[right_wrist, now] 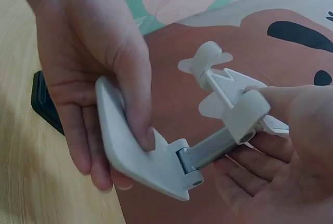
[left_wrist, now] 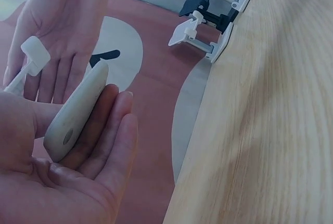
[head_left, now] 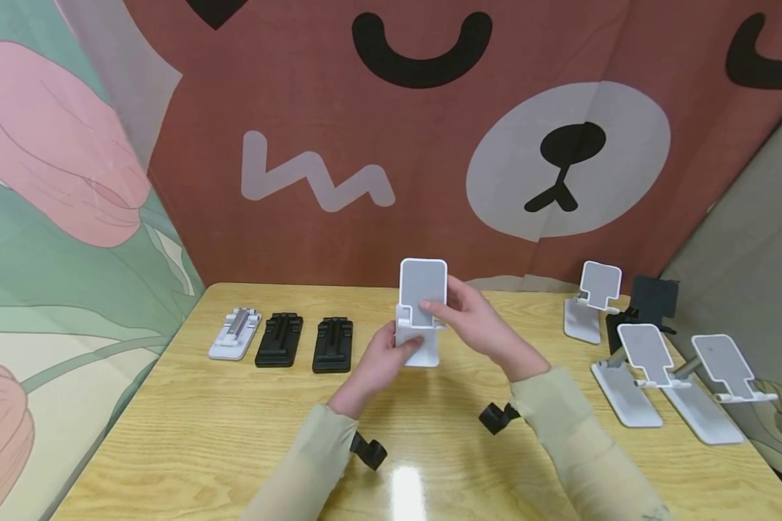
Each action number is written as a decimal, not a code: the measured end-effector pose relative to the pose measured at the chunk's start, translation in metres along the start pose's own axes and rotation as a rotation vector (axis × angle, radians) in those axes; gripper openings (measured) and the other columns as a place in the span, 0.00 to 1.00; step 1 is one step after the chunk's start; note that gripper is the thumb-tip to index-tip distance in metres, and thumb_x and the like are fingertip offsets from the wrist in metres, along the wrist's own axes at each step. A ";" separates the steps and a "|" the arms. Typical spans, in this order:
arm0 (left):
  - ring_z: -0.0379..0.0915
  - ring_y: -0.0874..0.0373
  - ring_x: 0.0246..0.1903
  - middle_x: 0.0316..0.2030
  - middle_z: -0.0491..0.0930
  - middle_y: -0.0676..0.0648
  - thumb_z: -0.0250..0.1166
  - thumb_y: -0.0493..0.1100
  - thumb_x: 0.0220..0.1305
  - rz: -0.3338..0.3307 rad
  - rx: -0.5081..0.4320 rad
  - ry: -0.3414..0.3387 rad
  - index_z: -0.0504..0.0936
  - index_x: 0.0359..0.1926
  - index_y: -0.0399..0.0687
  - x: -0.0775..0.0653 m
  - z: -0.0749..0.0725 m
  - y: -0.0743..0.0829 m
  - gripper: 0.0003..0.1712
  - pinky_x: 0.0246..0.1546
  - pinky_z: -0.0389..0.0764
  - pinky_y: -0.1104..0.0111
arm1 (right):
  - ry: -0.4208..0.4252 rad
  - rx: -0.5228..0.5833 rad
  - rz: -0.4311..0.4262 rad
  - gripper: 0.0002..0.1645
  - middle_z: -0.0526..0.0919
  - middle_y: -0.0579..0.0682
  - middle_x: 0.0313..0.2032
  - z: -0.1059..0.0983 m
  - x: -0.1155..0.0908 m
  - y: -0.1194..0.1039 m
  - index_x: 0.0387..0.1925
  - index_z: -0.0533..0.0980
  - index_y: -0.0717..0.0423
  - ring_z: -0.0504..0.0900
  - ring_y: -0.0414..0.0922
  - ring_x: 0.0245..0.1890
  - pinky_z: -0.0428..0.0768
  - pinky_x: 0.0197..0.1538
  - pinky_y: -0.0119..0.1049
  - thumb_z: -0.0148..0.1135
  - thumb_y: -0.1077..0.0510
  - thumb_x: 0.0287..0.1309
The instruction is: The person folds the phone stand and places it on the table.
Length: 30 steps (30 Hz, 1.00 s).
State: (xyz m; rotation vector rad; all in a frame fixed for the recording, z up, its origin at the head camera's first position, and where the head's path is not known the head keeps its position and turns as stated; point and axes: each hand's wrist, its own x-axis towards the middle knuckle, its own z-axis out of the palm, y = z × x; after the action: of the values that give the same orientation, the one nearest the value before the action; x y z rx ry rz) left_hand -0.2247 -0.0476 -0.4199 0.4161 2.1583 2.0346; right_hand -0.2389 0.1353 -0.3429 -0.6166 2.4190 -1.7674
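Both hands hold a white phone stand (head_left: 423,278) up over the table, its grey-padded plate facing the head camera. My left hand (head_left: 379,360) grips the flat base (right_wrist: 136,148), thumb on its upper face and fingers beneath. With thumb in front and fingers behind, my right hand (head_left: 481,322) pinches the plate at its right side. In the right wrist view, a grey metal post (right_wrist: 210,148) rises from the base hinge to the plate, so the stand is unfolded. The left wrist view shows the base (left_wrist: 78,110) edge-on between left thumb and fingers.
On the wooden table (head_left: 189,434), a folded white stand (head_left: 231,346) and two folded black stands (head_left: 279,340) (head_left: 332,346) lie at left. Unfolded stands, several white (head_left: 648,354) and one black (head_left: 653,298), stand at right. A bear-print cloth (head_left: 313,239) hangs behind the table.
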 end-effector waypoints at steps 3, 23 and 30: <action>0.78 0.43 0.54 0.56 0.78 0.34 0.59 0.38 0.73 0.006 0.000 -0.003 0.69 0.66 0.28 0.001 0.000 0.000 0.26 0.56 0.78 0.51 | 0.011 -0.014 -0.002 0.28 0.79 0.59 0.59 0.000 0.001 0.001 0.67 0.69 0.63 0.78 0.53 0.60 0.76 0.61 0.51 0.62 0.56 0.72; 0.80 0.50 0.49 0.52 0.81 0.36 0.56 0.38 0.76 -0.019 -0.040 -0.066 0.71 0.63 0.26 -0.002 0.003 0.003 0.22 0.52 0.80 0.60 | 0.196 -0.070 -0.053 0.20 0.85 0.56 0.51 0.004 0.014 0.019 0.57 0.77 0.60 0.83 0.51 0.50 0.80 0.56 0.49 0.68 0.62 0.66; 0.79 0.51 0.50 0.52 0.81 0.38 0.56 0.40 0.77 -0.042 -0.050 -0.067 0.71 0.64 0.28 -0.002 0.003 0.004 0.23 0.53 0.79 0.60 | 0.226 -0.098 -0.057 0.18 0.85 0.56 0.51 0.006 0.015 0.018 0.56 0.78 0.61 0.82 0.51 0.53 0.78 0.59 0.48 0.67 0.64 0.66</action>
State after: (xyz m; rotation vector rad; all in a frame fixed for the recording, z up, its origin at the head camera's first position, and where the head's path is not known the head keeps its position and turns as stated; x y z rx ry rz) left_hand -0.2214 -0.0455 -0.4166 0.4217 2.0553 2.0185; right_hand -0.2562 0.1291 -0.3590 -0.5250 2.6761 -1.8405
